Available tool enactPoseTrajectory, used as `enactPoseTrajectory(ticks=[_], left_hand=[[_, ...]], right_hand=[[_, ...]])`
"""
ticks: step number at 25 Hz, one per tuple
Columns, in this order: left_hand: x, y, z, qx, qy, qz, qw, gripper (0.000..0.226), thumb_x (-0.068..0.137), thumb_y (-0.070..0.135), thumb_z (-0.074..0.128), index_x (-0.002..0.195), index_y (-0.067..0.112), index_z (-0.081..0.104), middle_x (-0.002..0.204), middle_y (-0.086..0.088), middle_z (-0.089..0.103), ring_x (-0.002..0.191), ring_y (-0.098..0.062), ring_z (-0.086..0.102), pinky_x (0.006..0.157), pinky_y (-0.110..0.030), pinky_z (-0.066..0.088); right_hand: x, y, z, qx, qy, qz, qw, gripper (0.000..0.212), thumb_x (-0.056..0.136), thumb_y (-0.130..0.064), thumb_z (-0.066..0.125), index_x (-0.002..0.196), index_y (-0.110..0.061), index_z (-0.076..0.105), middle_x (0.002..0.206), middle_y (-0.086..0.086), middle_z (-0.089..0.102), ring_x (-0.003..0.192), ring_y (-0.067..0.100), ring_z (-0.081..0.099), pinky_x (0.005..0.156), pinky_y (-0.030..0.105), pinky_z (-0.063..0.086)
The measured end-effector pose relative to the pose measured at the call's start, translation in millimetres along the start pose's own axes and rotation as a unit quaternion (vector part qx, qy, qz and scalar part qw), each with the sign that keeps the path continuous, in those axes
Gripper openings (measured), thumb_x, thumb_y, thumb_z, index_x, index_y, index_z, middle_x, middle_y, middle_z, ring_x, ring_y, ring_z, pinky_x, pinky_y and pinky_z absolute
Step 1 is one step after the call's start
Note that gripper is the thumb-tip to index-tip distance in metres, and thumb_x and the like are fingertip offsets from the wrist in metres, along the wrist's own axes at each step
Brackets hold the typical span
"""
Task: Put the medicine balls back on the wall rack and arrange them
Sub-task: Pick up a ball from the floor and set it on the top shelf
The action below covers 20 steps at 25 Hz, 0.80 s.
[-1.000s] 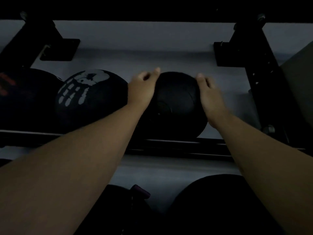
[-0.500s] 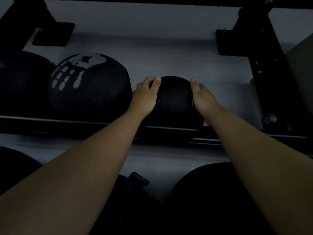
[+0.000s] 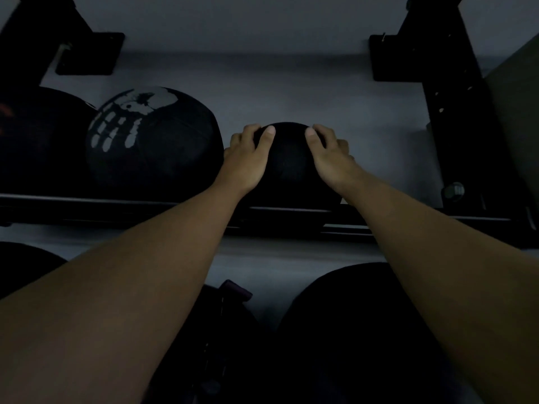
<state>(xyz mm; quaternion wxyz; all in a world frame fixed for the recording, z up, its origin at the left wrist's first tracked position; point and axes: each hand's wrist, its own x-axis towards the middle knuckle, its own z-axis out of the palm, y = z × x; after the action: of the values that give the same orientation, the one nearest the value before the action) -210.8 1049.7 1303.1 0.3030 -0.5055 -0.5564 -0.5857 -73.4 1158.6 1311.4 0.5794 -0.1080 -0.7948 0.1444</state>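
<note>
A small black medicine ball [image 3: 288, 167] rests on the black rail of the wall rack [image 3: 116, 204], in the middle of the view. My left hand [image 3: 248, 161] grips its left side and my right hand [image 3: 329, 158] grips its right side, with both thumbs on its top. To its left sits a bigger black ball with a white hand print [image 3: 151, 141], close to my left hand. Further left is another dark ball with red marks [image 3: 35, 141], partly cut off by the frame edge.
Black rack uprights with wall brackets stand at the right [image 3: 455, 112] and top left [image 3: 73, 39]. A bare stretch of rail lies between the small ball and the right upright. Below the rail, dark round balls show at lower right [image 3: 364, 330] and lower left [image 3: 26, 263]. The light is dim.
The small ball has sunk lower onto the rail and looks smaller. My hands have closed in over its top, thumbs nearer each other. The view has tilted down slightly.
</note>
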Motion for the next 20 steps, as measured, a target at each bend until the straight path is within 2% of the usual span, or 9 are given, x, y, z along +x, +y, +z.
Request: enactPoseTrajectory(ticks=[4, 6, 9, 12, 14, 17, 20], left_hand=[[-2, 12, -12, 0.07, -0.048, -0.016, 0.996, 0.066, 0.113, 0.058, 0.022, 0.17, 0.026, 0.025, 0.176, -0.016, 0.026, 0.162, -0.037, 0.027, 0.132, -0.051, 0.025], [-5, 19, -18, 0.104, -0.067, -0.024, 0.992, 0.064, 0.114, 0.055, 0.022, 0.171, 0.026, 0.022, 0.177, -0.017, 0.024, 0.163, -0.039, 0.026, 0.133, -0.051, 0.024], [-13, 25, -29, 0.125, -0.084, -0.014, 0.988, 0.059, 0.114, 0.049, 0.032, 0.17, 0.029, 0.026, 0.175, -0.015, 0.029, 0.16, -0.037, 0.033, 0.13, -0.046, 0.03], [-31, 22, -41, 0.128, -0.1, 0.008, 0.987, 0.063, 0.11, 0.047, 0.049, 0.168, 0.032, 0.032, 0.173, -0.011, 0.032, 0.157, -0.031, 0.039, 0.118, -0.033, 0.034], [-48, 23, -47, 0.135, -0.113, 0.019, 0.984, 0.065, 0.107, 0.047, 0.055, 0.167, 0.031, 0.036, 0.173, -0.008, 0.033, 0.156, -0.027, 0.04, 0.111, -0.027, 0.031], [-73, 31, -58, 0.147, -0.153, 0.034, 0.977, 0.063, 0.104, 0.043, 0.062, 0.163, 0.027, 0.044, 0.167, -0.007, 0.042, 0.15, -0.025, 0.047, 0.11, -0.026, 0.034], [-103, 37, -68, 0.149, -0.197, 0.034, 0.968, 0.059, 0.103, 0.044, 0.065, 0.158, 0.026, 0.051, 0.162, -0.006, 0.048, 0.146, -0.024, 0.05, 0.108, -0.026, 0.036]], right_hand=[[-1, -10, -11, -0.031, -0.057, 0.012, 0.998, 0.069, 0.107, -0.064, 0.022, 0.169, -0.037, 0.01, 0.177, 0.015, 0.006, 0.161, 0.039, 0.017, 0.132, 0.049, 0.012], [-4, -13, -17, -0.049, -0.071, 0.01, 0.996, 0.07, 0.107, -0.063, 0.025, 0.169, -0.034, 0.009, 0.177, 0.018, 0.006, 0.161, 0.039, 0.019, 0.132, 0.047, 0.014], [-9, -13, -27, -0.065, -0.071, -0.025, 0.995, 0.068, 0.109, -0.055, 0.035, 0.168, -0.026, 0.021, 0.173, 0.018, 0.024, 0.157, 0.036, 0.032, 0.127, 0.039, 0.024], [-18, -11, -34, -0.089, -0.053, -0.052, 0.993, 0.062, 0.109, -0.044, 0.047, 0.164, -0.02, 0.035, 0.166, 0.017, 0.041, 0.148, 0.033, 0.045, 0.118, 0.034, 0.036], [-35, -13, -38, -0.101, -0.059, -0.043, 0.992, 0.061, 0.107, -0.043, 0.05, 0.163, -0.022, 0.037, 0.164, 0.017, 0.042, 0.146, 0.034, 0.047, 0.113, 0.032, 0.038], [-67, -22, -45, -0.121, -0.067, -0.032, 0.99, 0.055, 0.106, -0.043, 0.052, 0.157, -0.024, 0.044, 0.157, 0.017, 0.049, 0.138, 0.033, 0.053, 0.099, 0.025, 0.036], [-102, -31, -52, -0.146, -0.075, -0.013, 0.986, 0.05, 0.106, -0.042, 0.052, 0.152, -0.024, 0.049, 0.148, 0.017, 0.053, 0.132, 0.033, 0.056, 0.094, 0.026, 0.034]])
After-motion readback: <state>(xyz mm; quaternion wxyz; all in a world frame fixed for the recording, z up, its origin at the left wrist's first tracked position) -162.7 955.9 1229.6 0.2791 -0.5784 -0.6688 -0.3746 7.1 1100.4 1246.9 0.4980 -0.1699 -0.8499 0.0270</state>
